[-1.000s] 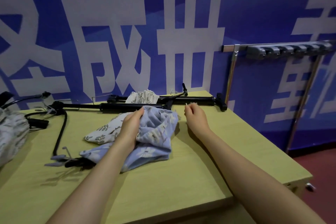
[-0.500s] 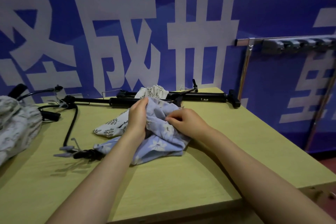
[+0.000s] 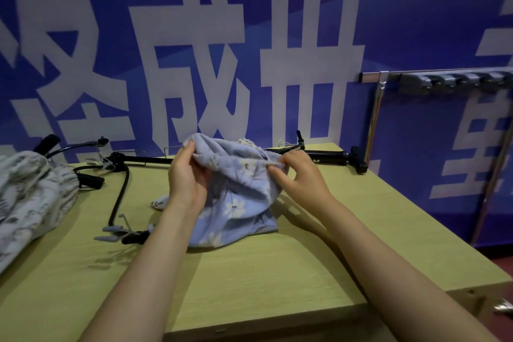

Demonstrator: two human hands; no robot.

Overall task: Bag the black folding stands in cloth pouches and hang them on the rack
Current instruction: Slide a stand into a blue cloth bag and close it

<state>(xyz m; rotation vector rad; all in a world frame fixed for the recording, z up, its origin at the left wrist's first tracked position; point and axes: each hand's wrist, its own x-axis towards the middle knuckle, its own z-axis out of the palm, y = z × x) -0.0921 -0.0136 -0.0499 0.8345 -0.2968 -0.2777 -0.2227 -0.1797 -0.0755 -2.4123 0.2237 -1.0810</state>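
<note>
Two bare hands hold one pale blue cloth pouch with a white flower print above the light wooden worktop. The left hand pinches the pouch's upper edge, its fingers curled over the raised fabric near the top. The right hand grips the opposite side of that edge, fingers bent into the cloth, so the mouth of the pouch is stretched between the two hands. The pouch's lower end rests on the worktop.

Just behind the pouch a long black folding stand lies flat along the far edge of the worktop, partly hidden by the cloth and the hands. To the left a second black stand with a curved flexible arm lies on the worktop, with grey clips at its near end. At the far left a grey-and-white leaf-print cloth pouch sits bulging, black parts poking out of its top. A scrap of white leaf-print cloth shows beside the left wrist.

On the right, beyond the worktop, a metal rack with a row of grey hooks stands against a blue banner wall with large white characters.
</note>
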